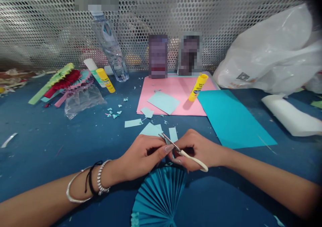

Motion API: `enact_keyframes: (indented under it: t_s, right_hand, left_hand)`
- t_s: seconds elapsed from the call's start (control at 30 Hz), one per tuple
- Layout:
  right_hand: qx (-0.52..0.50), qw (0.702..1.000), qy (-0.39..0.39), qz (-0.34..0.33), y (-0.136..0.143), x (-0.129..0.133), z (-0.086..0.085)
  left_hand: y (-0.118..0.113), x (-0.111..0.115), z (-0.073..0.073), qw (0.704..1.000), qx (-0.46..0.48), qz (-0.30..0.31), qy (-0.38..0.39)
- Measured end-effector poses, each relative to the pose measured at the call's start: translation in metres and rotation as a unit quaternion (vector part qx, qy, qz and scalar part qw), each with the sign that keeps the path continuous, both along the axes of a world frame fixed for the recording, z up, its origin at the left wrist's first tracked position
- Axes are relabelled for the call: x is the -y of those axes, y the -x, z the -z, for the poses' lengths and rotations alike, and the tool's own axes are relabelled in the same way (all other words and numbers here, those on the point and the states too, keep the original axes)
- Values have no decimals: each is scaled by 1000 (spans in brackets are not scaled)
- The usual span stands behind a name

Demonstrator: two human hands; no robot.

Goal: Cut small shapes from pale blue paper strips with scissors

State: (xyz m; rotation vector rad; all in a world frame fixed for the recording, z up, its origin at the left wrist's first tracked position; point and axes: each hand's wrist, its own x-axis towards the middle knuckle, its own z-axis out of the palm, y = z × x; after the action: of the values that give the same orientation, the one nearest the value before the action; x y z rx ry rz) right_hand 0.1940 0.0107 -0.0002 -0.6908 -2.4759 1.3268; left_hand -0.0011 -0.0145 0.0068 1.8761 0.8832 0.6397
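Note:
My right hand (192, 150) is closed around a pair of scissors (193, 159) with white handles, the blades pointing up and left. Between the blades and my left fingers shows a small piece of light blue paper (167, 140), partly hidden. My left hand (144, 155) pinches at that paper, its thumb close to the blades. Just below both hands lies a pleated teal paper fan (161, 193), with small light blue bits on its lower left edge. Beyond my fingers are a light blue paper sheet (151, 129) and a narrow strip (173, 133).
Pink sheets (142, 99) hold a light blue rectangle (163, 102) and an upright yellow glue stick (198, 88). Teal paper (236, 119) lies right, near a white plastic bag (266, 52). At left are a water bottle (110, 49), another glue stick (105, 81) and folded paper pieces (64, 82).

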Motion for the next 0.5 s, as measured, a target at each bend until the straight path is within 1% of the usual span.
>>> enact_keyframes:
  t_s: [0.1, 0.23, 0.37, 0.5]
  right_hand:
    - [-8, 1000, 10, -2, -1, -1, 1]
    - [-8, 1000, 16, 11, 0, -1, 0]
    - [-3, 1000, 19, 24, 1, 0, -1]
    - [19, 999, -10, 46, 3, 2, -1]
  left_hand:
    - [0, 0, 0, 1000, -6, -8, -7]
    - [-1, 0, -1, 999, -32, -18, -35]
    - [-1, -1, -3, 998, -51, 10, -33]
    - [0, -2, -2, 998, -55, 28, -20]
